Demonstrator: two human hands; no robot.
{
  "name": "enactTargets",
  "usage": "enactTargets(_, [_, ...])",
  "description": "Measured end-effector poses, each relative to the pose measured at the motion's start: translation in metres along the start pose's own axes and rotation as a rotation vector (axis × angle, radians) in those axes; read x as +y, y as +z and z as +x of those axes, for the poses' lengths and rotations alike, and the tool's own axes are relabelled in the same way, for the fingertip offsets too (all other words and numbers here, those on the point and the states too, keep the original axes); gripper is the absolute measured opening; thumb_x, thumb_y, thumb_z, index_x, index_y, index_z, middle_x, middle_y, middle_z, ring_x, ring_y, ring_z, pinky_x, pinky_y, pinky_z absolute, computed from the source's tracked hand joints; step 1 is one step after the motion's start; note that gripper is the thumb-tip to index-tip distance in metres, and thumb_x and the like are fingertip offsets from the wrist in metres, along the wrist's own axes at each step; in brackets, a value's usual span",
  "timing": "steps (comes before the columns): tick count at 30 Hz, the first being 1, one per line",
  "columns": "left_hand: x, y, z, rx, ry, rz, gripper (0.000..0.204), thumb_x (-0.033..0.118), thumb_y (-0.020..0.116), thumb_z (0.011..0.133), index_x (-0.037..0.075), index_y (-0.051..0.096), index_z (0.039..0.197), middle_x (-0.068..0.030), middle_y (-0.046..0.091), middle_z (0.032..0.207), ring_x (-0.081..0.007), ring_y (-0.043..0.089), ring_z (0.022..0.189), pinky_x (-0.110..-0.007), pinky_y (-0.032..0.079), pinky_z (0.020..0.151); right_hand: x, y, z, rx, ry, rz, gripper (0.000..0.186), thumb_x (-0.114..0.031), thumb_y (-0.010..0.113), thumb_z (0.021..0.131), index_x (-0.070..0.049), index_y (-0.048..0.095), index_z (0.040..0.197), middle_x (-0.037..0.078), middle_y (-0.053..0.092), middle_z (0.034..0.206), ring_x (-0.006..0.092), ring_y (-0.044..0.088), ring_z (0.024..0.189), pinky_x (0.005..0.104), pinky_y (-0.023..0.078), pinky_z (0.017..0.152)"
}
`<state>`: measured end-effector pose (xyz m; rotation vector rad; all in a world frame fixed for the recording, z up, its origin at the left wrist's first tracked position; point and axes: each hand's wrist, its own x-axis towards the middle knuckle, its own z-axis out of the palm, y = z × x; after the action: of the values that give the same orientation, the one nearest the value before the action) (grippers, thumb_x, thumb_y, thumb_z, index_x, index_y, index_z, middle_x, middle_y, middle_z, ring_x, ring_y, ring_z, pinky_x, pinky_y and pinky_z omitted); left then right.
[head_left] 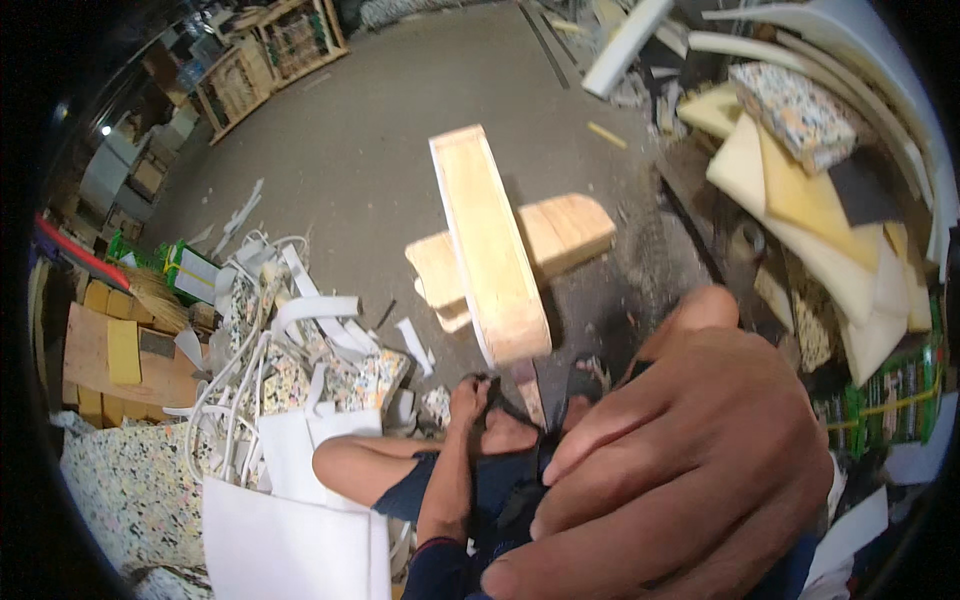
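Pale tan, white-edged wooden piece [488, 245]

Beyond the right fingers [615, 495], the long piece [490, 240] is smooth, matt wood; left of them, speckled foam [140, 480] looks rough.

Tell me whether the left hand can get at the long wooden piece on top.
Probably yes: the left hand is close to the near end of the long wooden piece, and nothing visible blocks the gap, though whether it holds something is unclear.
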<state>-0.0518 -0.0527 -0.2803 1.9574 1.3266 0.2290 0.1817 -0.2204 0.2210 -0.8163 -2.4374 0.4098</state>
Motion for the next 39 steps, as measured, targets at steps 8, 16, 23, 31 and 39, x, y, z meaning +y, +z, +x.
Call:
enactTargets(8, [0.011, -0.009, 0.008, -0.052, -0.018, -0.025, 0.044, 0.040, 0.063, 0.090, -0.003, 0.069, 0.086, -0.0282, 0.067, 0.080, -0.0452, 0.066, 0.083, -0.049, 0.050, 0.074, 0.033, 0.046, 0.027, -0.009, -0.146, 0.159, 0.032, -0.021, 0.058, 0.094, -0.003, 0.063, 0.120, 0.020, 0.067, 0.107, 0.0347, 0.067, 0.091, 0.0413, 0.054, 0.076])
enactTargets(16, [0.083, -0.093, -0.007, 0.256, -0.079, -0.449, 0.032, 0.030, 0.065, 0.094, -0.002, 0.068, 0.091, -0.0112, 0.069, 0.077, -0.0191, 0.064, 0.071, -0.033, 0.048, 0.065, 0.108, 0.075, -0.034, 0.267, 0.304, 0.162, 0.035, -0.027, 0.060, 0.095, -0.003, 0.064, 0.120, 0.021, 0.067, 0.105, 0.0374, 0.067, 0.088, 0.0435, 0.054, 0.074])
enactTargets(23, [0.130, -0.230, -0.085, 0.532, 0.175, -0.818, 0.040, 0.033, 0.054, 0.103, -0.002, 0.062, 0.120, -0.0126, 0.068, 0.111, -0.0198, 0.065, 0.099, -0.032, 0.052, 0.085, 0.202, 0.097, -0.114, 0.280, 0.902, -0.037, 0.039, -0.026, 0.064, 0.090, 0.003, 0.066, 0.115, 0.024, 0.070, 0.105, 0.0334, 0.069, 0.098, 0.0385, 0.052, 0.087])
enactTargets(31, [0.251, -0.339, -0.145, 0.487, 0.738, -0.747, 0.060, 0.047, 0.033, 0.104, -0.002, 0.050, 0.135, -0.0218, 0.056, 0.133, -0.0346, 0.056, 0.120, -0.045, 0.044, 0.103, 0.215, 0.121, -0.113, 0.276, 0.878, -0.161, 0.039, -0.027, 0.064, 0.093, 0.002, 0.066, 0.120, 0.020, 0.072, 0.104, 0.0276, 0.070, 0.090, 0.0364, 0.053, 0.080])
enactTargets(39, [0.252, -0.330, -0.063, 0.370, 0.742, -0.983, 0.055, 0.050, 0.037, 0.104, 0.003, 0.059, 0.122, -0.0165, 0.064, 0.119, -0.0300, 0.061, 0.114, -0.046, 0.046, 0.100, 0.192, 0.117, -0.113, 0.230, 0.913, -0.269, 0.039, -0.026, 0.064, 0.093, 0.002, 0.065, 0.119, 0.021, 0.071, 0.106, 0.0298, 0.070, 0.095, 0.0370, 0.054, 0.083])
